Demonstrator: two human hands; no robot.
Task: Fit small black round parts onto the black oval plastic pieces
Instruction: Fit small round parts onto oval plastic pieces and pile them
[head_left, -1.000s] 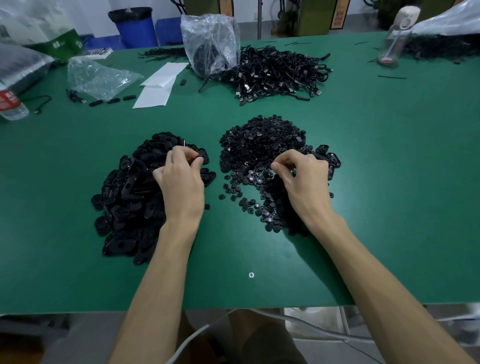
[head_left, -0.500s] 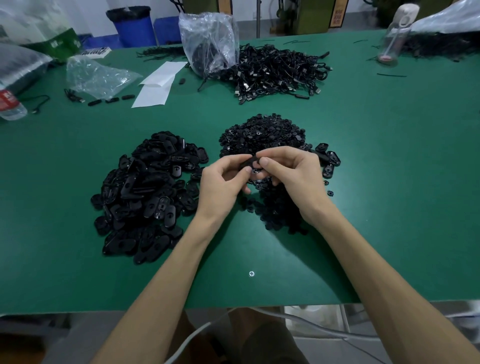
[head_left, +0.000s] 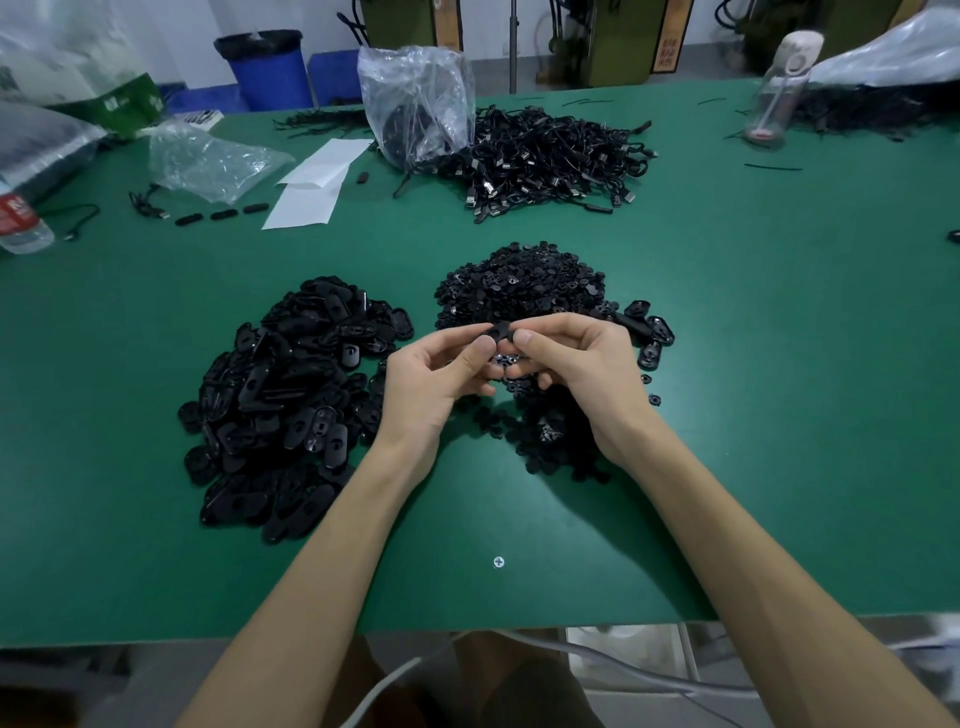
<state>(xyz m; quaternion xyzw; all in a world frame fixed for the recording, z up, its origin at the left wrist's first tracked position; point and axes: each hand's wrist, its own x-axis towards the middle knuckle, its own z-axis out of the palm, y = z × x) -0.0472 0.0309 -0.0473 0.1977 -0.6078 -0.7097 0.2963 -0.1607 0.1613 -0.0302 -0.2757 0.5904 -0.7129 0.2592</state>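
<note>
A heap of black oval plastic pieces (head_left: 291, 400) lies on the green table at the left. A heap of small black round parts (head_left: 519, 291) lies to its right. My left hand (head_left: 436, 384) and my right hand (head_left: 576, 364) meet above the near side of the round-part heap. Both pinch one black oval piece (head_left: 501, 330) between thumbs and forefingers. Whether a round part sits between my fingers is hidden. A few finished oval pieces (head_left: 652, 332) lie at the right edge of the round-part heap.
At the back lie a tangle of black cables (head_left: 550, 161), a clear plastic bag (head_left: 415, 104), white paper (head_left: 317, 182) and another crumpled bag (head_left: 208, 161). A water bottle (head_left: 18, 223) sits far left, a clear bottle (head_left: 779, 88) far right. A screw head (head_left: 498, 562) marks the near table.
My left hand left the oval-piece heap and my right hand left the round parts. Both came together at the middle and now hold one oval piece between them.
</note>
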